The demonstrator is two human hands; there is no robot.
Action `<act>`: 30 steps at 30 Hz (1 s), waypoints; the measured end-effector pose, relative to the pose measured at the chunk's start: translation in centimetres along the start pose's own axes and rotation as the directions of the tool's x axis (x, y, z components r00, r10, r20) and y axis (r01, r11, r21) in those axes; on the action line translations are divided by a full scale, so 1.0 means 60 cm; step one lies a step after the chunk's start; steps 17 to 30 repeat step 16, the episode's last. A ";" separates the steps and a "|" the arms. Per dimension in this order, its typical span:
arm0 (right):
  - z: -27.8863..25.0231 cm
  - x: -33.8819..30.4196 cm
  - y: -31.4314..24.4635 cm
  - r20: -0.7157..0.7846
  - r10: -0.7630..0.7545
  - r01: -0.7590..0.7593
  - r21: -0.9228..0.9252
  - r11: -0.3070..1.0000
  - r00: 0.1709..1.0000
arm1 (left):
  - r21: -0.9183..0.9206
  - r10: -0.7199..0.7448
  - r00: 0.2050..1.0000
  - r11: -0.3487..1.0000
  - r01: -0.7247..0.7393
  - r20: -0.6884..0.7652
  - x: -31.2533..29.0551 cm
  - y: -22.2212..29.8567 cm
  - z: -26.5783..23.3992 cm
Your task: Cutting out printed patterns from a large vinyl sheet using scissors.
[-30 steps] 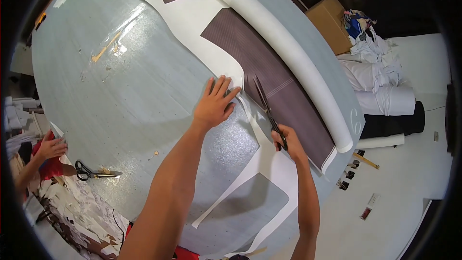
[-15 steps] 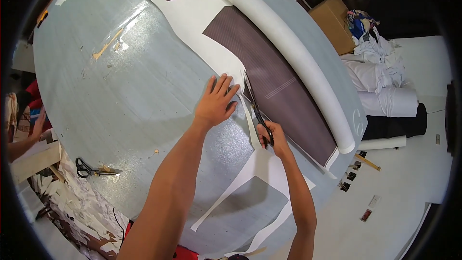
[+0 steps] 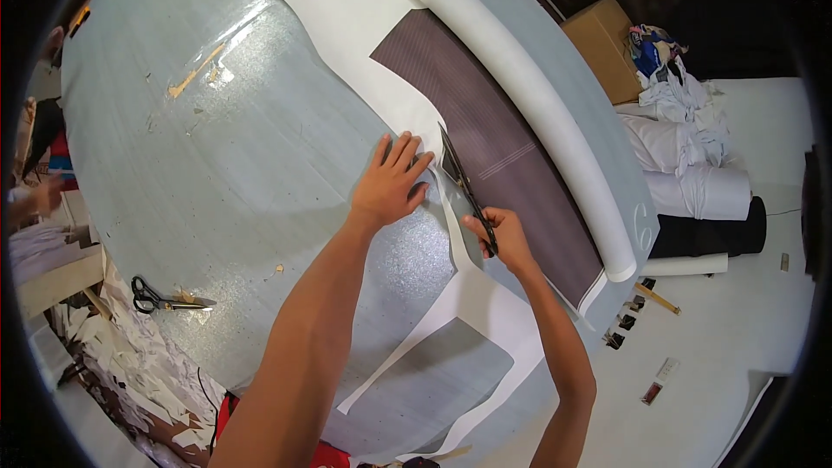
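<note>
My left hand (image 3: 388,182) lies flat with its fingers spread, its fingertips on the narrow part of a white sheet (image 3: 351,30). Wrapped round the black handles of a pair of scissors (image 3: 469,191) is my right hand (image 3: 503,241). The blades point away from me, along the border where the white sheet meets a dark brown, finely striped panel (image 3: 472,91). From beneath my left fingertips a thin white strip runs toward me and widens into a white offcut (image 3: 485,299) between my forearms.
A long white roll (image 3: 520,95) curves along the panel's far side. Other scissors (image 3: 165,297) rest at the grey table's left, near heaped scraps (image 3: 130,355). A co-worker's hand (image 3: 39,198) shows at the far left. Right stand a cardboard box (image 3: 602,48) and fabric rolls (image 3: 698,191).
My right hand has shifted slightly right and away from me with the scissors. My left hand stays nearly where it was. The co-worker's hand at the left has moved.
</note>
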State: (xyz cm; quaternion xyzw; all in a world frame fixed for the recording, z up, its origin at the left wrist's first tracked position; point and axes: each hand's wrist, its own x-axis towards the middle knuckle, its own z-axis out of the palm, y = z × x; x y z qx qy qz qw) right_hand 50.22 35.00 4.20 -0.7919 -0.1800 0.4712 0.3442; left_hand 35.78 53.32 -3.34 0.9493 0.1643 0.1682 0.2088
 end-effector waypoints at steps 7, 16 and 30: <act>-0.037 0.012 -0.005 0.035 -0.032 0.034 -0.055 0.998 0.999 | -0.008 0.009 1.000 1.000 -0.009 -0.023 0.003 0.003 0.000; -0.036 -0.002 -0.083 -0.009 0.083 -0.083 -0.230 0.970 0.997 | 0.012 -0.007 1.000 1.000 0.007 0.024 0.003 0.002 -0.002; -0.036 -0.002 -0.083 -0.009 0.083 -0.083 -0.230 0.970 0.997 | 0.012 -0.007 1.000 1.000 0.007 0.024 0.003 0.002 -0.002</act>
